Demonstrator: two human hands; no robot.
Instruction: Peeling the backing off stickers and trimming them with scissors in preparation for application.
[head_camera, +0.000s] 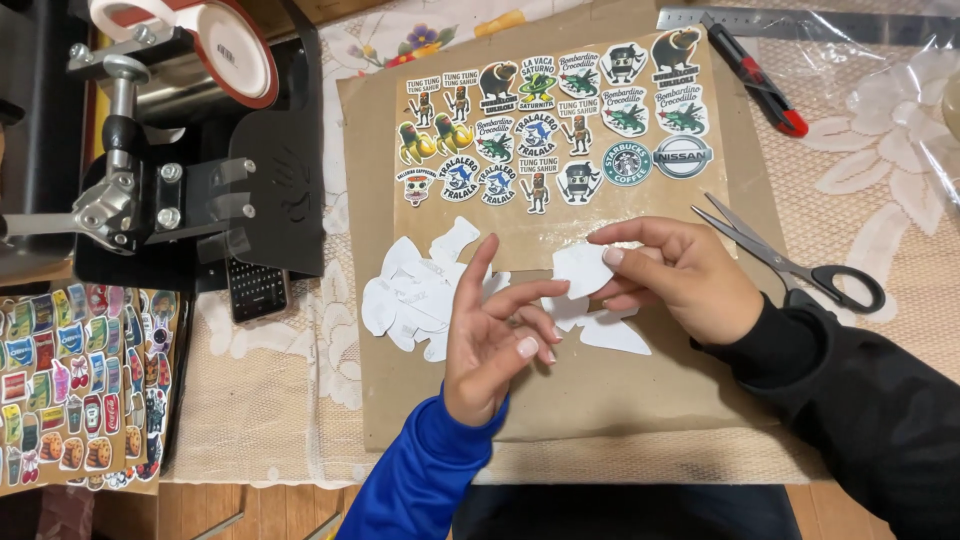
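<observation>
My right hand, in a black sleeve, pinches a small white cut-out piece between thumb and fingers above a brown cardboard sheet. My left hand, in a blue sleeve, is held up beside it with fingers spread and nothing in it, its fingertips close to the piece. A pile of white sticker backings lies just left of that hand. More white scraps lie under my right hand. Rows of cut colourful stickers are laid out on the far part of the cardboard.
Scissors lie right of my right hand. A red-and-black utility knife and a metal ruler lie at the back right. A black mug heat press stands at the left, above a sticker sheet.
</observation>
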